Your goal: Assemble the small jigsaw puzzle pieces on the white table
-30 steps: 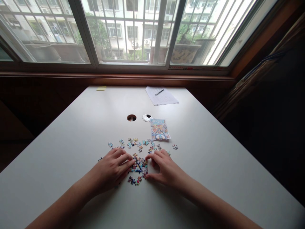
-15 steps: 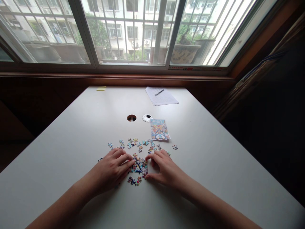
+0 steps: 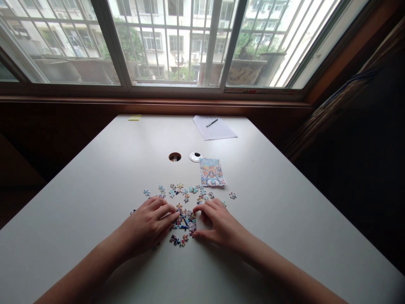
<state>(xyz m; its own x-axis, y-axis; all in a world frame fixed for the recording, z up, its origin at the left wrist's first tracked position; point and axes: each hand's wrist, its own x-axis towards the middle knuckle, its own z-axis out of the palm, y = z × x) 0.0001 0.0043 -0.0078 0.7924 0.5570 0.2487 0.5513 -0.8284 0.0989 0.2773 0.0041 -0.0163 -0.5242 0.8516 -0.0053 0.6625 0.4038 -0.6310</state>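
We bracket the multicoloured, flat, part-joined jigsaw [image 3: 183,220].
Left hand [image 3: 152,219] covers its left side, grip unclear; right hand [image 3: 217,221], thumb and forefinger parted, frames its right edge.

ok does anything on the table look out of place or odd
Yes: a round silvery cover lies to the right of an open round hole in the table. It looks as if it belongs over that hole. Loose puzzle pieces are scattered nearby, but I see no damage.
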